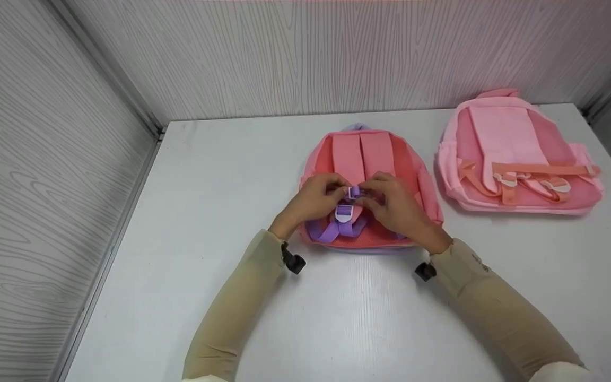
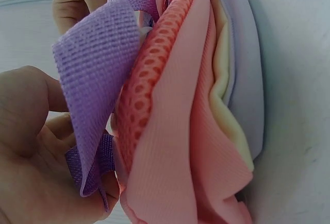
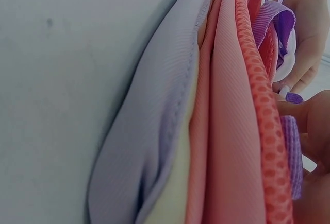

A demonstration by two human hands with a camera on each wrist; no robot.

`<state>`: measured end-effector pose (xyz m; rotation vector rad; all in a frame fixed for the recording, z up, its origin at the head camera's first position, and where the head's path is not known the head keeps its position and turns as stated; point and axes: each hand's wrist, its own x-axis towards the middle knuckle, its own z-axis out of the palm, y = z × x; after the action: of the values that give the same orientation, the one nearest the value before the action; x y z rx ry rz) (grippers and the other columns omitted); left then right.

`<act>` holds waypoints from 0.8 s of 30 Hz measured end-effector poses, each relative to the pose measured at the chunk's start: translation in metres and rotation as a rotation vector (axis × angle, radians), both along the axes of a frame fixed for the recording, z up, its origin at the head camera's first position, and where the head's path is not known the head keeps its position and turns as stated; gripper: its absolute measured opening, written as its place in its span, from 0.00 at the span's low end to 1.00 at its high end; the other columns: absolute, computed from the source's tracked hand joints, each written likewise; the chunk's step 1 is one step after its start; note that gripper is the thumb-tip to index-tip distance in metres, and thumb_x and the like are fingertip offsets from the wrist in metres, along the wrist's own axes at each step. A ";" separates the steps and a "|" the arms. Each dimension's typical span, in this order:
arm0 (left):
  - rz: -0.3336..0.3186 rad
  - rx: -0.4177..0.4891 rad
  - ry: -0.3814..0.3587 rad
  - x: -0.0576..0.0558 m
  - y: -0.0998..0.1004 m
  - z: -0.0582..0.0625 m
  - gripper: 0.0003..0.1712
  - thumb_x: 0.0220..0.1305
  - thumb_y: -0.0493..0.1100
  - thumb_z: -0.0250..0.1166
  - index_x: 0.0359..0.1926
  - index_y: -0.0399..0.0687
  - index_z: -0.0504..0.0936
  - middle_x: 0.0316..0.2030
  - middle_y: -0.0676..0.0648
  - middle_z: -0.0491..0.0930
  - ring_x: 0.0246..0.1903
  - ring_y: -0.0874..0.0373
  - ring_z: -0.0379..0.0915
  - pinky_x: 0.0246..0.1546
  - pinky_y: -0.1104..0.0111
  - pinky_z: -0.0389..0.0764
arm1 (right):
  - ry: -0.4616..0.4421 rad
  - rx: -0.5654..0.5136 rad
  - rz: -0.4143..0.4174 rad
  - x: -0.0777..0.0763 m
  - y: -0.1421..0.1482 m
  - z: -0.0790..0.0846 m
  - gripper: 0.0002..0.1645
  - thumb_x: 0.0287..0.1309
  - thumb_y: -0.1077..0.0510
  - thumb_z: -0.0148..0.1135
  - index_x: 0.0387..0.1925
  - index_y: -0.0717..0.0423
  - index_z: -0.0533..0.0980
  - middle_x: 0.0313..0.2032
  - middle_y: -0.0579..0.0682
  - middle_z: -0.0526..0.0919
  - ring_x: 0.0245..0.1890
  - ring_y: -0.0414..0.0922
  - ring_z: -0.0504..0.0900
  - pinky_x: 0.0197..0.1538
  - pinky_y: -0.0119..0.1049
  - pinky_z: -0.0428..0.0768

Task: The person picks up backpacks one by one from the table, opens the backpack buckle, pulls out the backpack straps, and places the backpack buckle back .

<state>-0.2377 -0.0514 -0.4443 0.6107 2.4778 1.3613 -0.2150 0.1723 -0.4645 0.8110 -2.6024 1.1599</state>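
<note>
A small coral-pink backpack (image 1: 409, 159) lies on the table with its mesh back and two shoulder straps facing up. Purple webbing (image 1: 356, 190) runs through a small white strap buckle (image 1: 352, 192) over the middle of the pack. My left hand (image 1: 316, 197) pinches this buckle from the left. From the right, my right hand (image 1: 396, 204) pinches the webbing beside it between thumb and finger. Just below sits a second white buckle (image 1: 344, 213), threaded with purple webbing. In the left wrist view a broad purple strap end (image 2: 98, 59) hangs in front of the fingers.
To the right lies a light pink backpack (image 1: 509, 132) with orange straps (image 1: 544, 168), also back side up. Both packs are on a white table (image 1: 220, 212) bordered by wood-grain panels (image 1: 263, 58) at the back and sides.
</note>
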 end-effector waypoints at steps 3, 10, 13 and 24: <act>0.007 -0.007 -0.009 0.001 -0.002 0.001 0.12 0.81 0.41 0.59 0.54 0.43 0.87 0.48 0.47 0.87 0.44 0.60 0.79 0.50 0.66 0.81 | -0.013 0.003 -0.005 0.000 0.000 0.000 0.18 0.65 0.61 0.75 0.54 0.60 0.88 0.42 0.56 0.86 0.42 0.50 0.81 0.50 0.45 0.84; 0.006 -0.065 0.011 0.000 -0.009 0.002 0.14 0.83 0.47 0.58 0.55 0.46 0.87 0.48 0.49 0.85 0.46 0.58 0.77 0.53 0.62 0.80 | -0.006 0.005 -0.008 0.000 0.000 0.003 0.18 0.65 0.61 0.75 0.55 0.61 0.87 0.43 0.57 0.86 0.43 0.52 0.81 0.51 0.46 0.83; 0.010 -0.089 0.011 0.001 -0.011 0.003 0.15 0.82 0.48 0.59 0.56 0.47 0.87 0.48 0.50 0.85 0.47 0.57 0.78 0.55 0.61 0.81 | -0.018 0.011 -0.014 0.001 0.001 0.004 0.18 0.66 0.60 0.75 0.55 0.61 0.87 0.43 0.57 0.86 0.43 0.52 0.80 0.50 0.45 0.82; 0.007 -0.072 0.019 0.000 -0.011 0.001 0.13 0.81 0.43 0.60 0.55 0.45 0.87 0.47 0.48 0.86 0.46 0.57 0.78 0.53 0.63 0.81 | -0.009 0.001 -0.008 0.000 0.000 0.004 0.17 0.66 0.61 0.74 0.54 0.63 0.87 0.42 0.58 0.85 0.43 0.52 0.81 0.50 0.46 0.83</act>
<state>-0.2382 -0.0629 -0.4437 0.6023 2.5343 1.2689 -0.2148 0.1719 -0.4606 0.7966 -2.6113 1.1635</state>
